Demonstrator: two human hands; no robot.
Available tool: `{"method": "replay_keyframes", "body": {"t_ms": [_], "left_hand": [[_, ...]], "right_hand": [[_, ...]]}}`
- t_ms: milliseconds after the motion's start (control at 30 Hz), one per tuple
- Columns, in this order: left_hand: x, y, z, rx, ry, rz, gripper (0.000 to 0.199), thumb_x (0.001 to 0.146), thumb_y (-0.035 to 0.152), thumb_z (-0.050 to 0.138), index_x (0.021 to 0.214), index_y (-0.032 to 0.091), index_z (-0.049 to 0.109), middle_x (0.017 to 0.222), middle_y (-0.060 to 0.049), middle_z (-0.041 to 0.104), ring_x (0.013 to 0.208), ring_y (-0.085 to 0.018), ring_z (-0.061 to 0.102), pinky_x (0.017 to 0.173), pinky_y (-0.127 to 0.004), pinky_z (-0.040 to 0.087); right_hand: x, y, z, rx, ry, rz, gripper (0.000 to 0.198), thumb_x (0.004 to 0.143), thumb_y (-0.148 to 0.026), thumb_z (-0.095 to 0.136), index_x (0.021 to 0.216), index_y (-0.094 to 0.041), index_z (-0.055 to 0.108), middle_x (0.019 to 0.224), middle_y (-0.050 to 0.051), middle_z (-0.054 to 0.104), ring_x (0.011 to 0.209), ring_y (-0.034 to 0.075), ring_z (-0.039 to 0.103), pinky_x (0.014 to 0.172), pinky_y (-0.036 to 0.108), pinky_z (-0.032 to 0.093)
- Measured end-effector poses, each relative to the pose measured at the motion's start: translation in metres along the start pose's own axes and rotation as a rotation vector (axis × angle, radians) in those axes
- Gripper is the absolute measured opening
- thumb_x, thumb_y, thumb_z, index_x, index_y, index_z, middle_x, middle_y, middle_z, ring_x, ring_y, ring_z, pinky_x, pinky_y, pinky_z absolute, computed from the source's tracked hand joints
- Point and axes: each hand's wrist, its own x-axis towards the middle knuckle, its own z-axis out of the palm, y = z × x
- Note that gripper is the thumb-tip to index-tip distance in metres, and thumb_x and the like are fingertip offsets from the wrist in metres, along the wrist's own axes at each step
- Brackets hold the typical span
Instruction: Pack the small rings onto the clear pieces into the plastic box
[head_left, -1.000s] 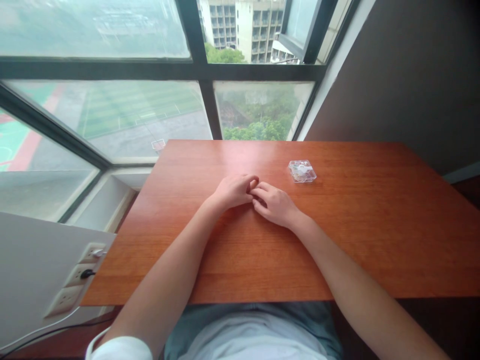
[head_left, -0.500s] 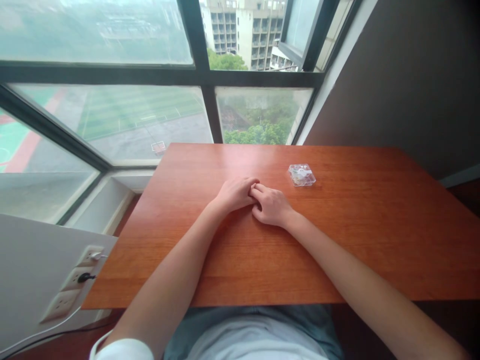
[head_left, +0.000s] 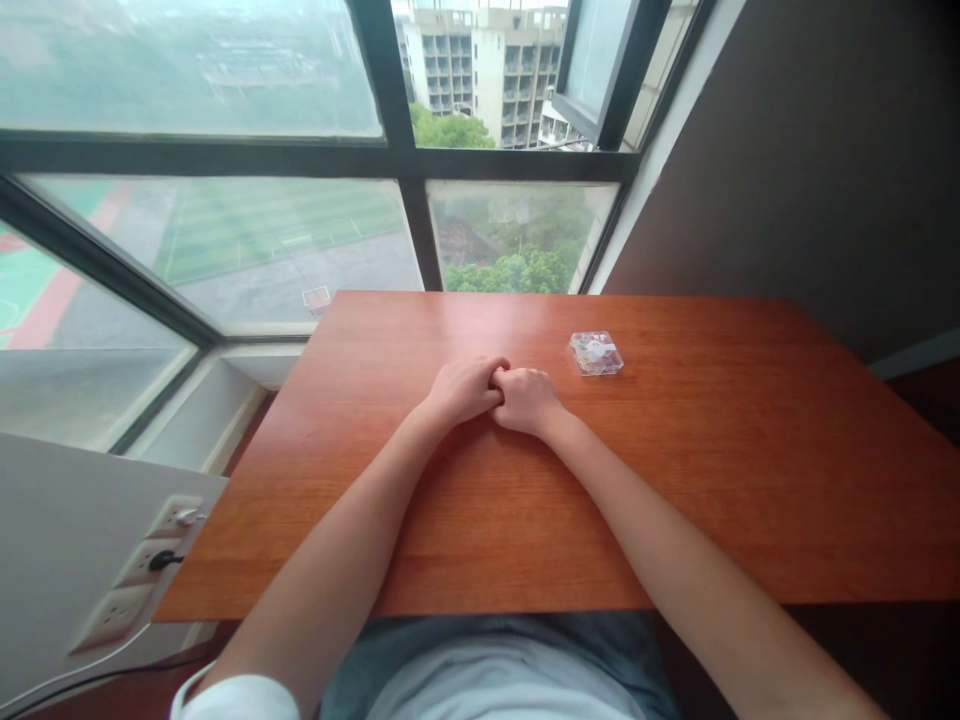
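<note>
My left hand and my right hand meet over the middle of the wooden table. The fingers of both are curled and touch each other, the left fingertips reaching over to the right hand's knuckles. Whatever may lie between them is hidden. Beyond my right hand, a little to its right and apart from it, a small clear plastic box rests on the tabletop. Some whitish and yellowish contents show through it, too small to name.
Large windows with a dark frame stand behind the table's far edge. At lower left, wall sockets hold a white and a black plug, with cables running down beside the table. A grey wall rises at the right.
My right hand's fingers have curled in further against my left hand, making a tighter fist. The view has shifted slightly; the box stays in place on the table.
</note>
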Motion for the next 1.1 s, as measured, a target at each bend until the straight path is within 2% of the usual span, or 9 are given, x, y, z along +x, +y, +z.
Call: {"method": "replay_keyframes", "body": {"t_ms": [400,1100], "left_hand": [[0.000,0.001,0.000,-0.022,0.001,-0.058,0.041,0.077,0.031,0.059,0.117,0.026,0.063,0.105,-0.004,0.071,0.091,-0.023,0.066,0.073,-0.029,0.048],[0.000,0.000,0.003,-0.039,0.043,0.006,0.036,0.077,0.029,0.057,0.112,0.028,0.067,0.110,-0.001,0.071,0.099,-0.022,0.066,0.077,-0.028,0.049]], "right_hand": [[-0.004,0.005,0.004,0.095,0.051,-0.028,0.029,0.080,-0.024,0.052,0.107,-0.024,0.063,0.101,0.006,0.072,0.091,0.025,0.067,0.071,0.030,0.045],[-0.008,0.003,0.003,0.129,0.077,-0.012,0.027,0.083,-0.024,0.051,0.107,-0.025,0.063,0.108,0.003,0.072,0.095,0.023,0.066,0.070,0.029,0.044]]}}
